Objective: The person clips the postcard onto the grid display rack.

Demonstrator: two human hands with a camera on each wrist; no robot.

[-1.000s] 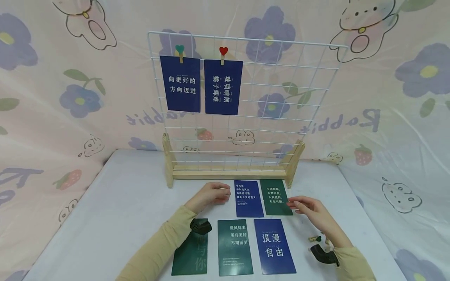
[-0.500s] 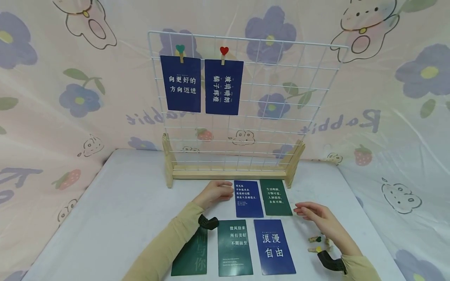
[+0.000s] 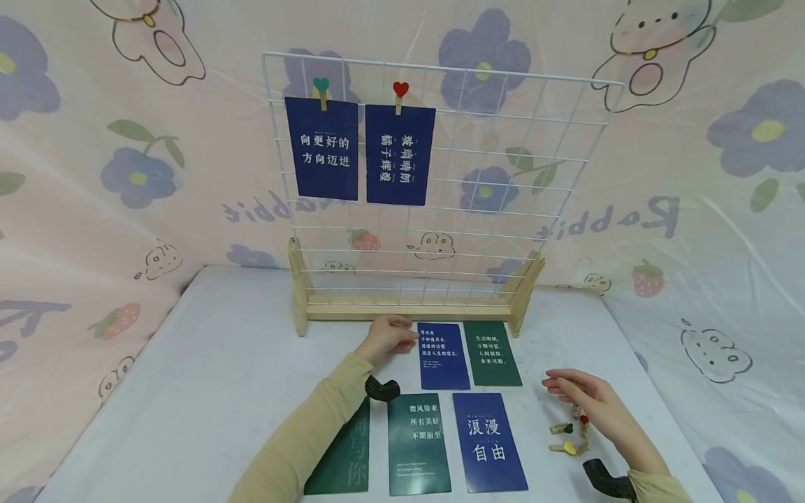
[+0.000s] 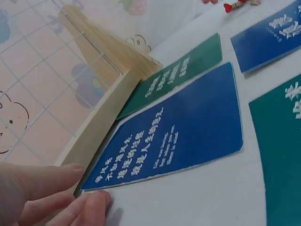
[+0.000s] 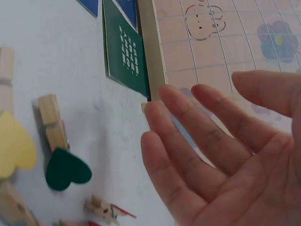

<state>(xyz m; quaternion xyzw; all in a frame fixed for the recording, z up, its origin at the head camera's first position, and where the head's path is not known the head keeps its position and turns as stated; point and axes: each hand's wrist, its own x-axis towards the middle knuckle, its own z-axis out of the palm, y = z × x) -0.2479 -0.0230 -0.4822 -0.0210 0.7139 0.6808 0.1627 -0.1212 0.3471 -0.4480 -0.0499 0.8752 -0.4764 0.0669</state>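
My left hand point(image 3: 388, 337) is at the left edge of a blue card point(image 3: 443, 356) that lies before the wire rack. In the left wrist view, one corner of this blue card point(image 4: 178, 132) reaches the gap between thumb and fingers point(image 4: 91, 207), which stand apart. My right hand point(image 3: 585, 395) hovers palm inward with spread, loosely bent fingers and holds nothing. Beside it lie wooden clothespins with hearts, among them a green-heart clothespin point(image 5: 59, 141) and a yellow-heart clothespin point(image 5: 14, 146). A green card point(image 3: 492, 354) lies right of the blue one.
The white grid rack point(image 3: 478, 230) on its wooden base point(image 3: 409, 311) stands behind. Two blue cards hang from it by clothespins point(image 3: 400, 98). Nearer me lie a dark green card point(image 3: 346, 454), partly under my left sleeve, another green card point(image 3: 419, 447) and a blue card point(image 3: 489, 443).
My left hand has moved right and slightly away from me to the blue card's edge. My right hand has left the green card and drawn back to the right, towards the clothespins.
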